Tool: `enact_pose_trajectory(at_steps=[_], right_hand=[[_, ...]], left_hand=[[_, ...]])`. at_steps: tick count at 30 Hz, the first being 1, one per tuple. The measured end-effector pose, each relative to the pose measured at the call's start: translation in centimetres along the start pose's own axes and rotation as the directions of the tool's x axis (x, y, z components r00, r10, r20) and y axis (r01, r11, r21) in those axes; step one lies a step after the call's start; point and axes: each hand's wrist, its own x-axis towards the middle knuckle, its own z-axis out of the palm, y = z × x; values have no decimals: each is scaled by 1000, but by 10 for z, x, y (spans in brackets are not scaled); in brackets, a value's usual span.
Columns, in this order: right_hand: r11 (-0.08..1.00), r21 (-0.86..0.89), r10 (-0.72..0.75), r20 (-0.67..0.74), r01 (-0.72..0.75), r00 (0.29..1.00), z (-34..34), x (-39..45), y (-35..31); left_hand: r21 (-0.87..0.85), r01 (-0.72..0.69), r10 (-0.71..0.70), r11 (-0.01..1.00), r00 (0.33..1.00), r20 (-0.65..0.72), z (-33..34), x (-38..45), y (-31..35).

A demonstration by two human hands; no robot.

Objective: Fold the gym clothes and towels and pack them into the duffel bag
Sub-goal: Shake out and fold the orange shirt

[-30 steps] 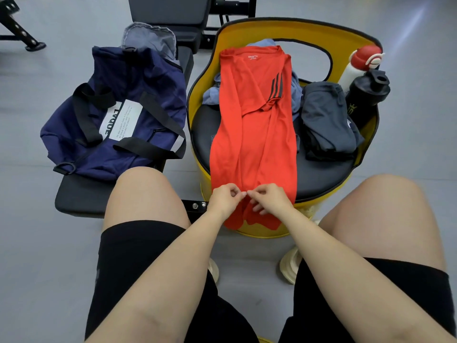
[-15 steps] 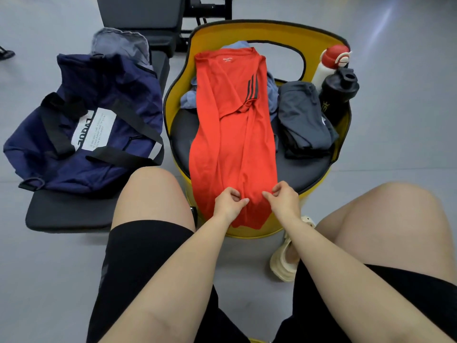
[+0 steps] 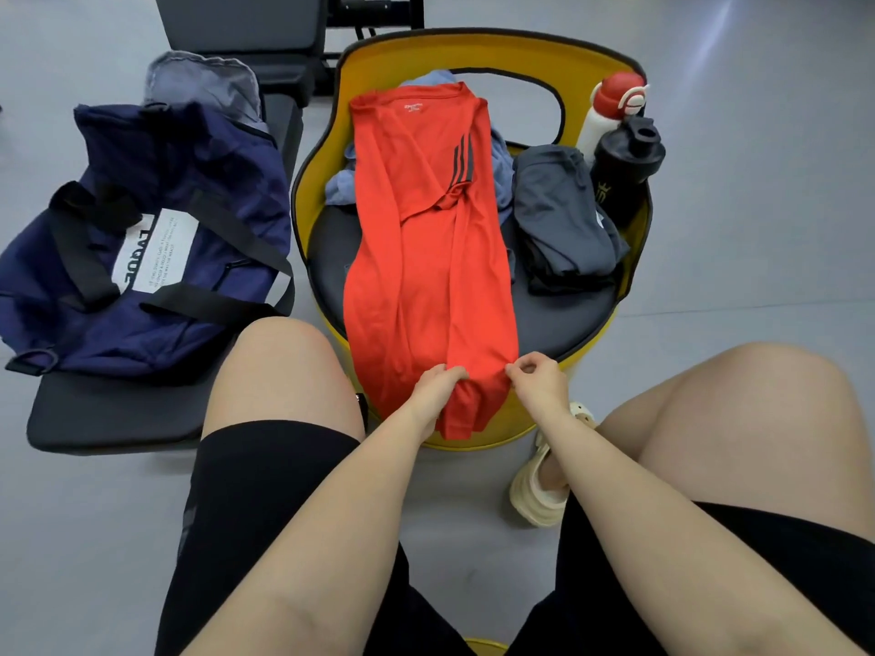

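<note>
Pinching the near end of the red shirt [image 3: 426, 277], the left hand [image 3: 438, 388] and right hand [image 3: 540, 383] sit close together at the front edge of the yellow seat [image 3: 473, 54], fingers curled onto the fabric, the left on the shirt's middle, the right at its right edge. Both bare knees flank the seat's front, and a cream sandal [image 3: 540, 485] stands on the floor just below the seat's right front.

The shirt lies lengthwise down the seat's black cushion, folded into a long narrow strip, collar toward the seat's back, its hem hanging over the front edge. A sleeve with dark stripes is folded across its upper right part.

On the cushion just right of the shirt lies a folded grey garment [image 3: 563, 220]. Beyond that, against the seat's right rim, stand a black bottle [image 3: 625, 168] and a white bottle [image 3: 611, 111] with a red cap, touching each other. A pale blue cloth [image 3: 345, 182] is bunched under the shirt's far end, showing on both sides of it.

Left of the seat, the navy duffel [image 3: 156, 239] rests on a black bench [image 3: 109, 414], black straps across its side, with a grey cloth [image 3: 203, 82] at its far end.
</note>
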Motion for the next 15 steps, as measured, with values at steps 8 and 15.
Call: enact_pose_trajectory(at_steps=[8, 15], right_hand=[[997, 11, -78, -72, 79, 994, -22, 2, 5], [999, 7, -34, 37, 34, 999, -21, 5, 23]], left_hand=[[72, 42, -54, 996, 984, 172, 7, 2, -13], [300, 12, -65, 954, 984, 166, 6, 8, -26]])
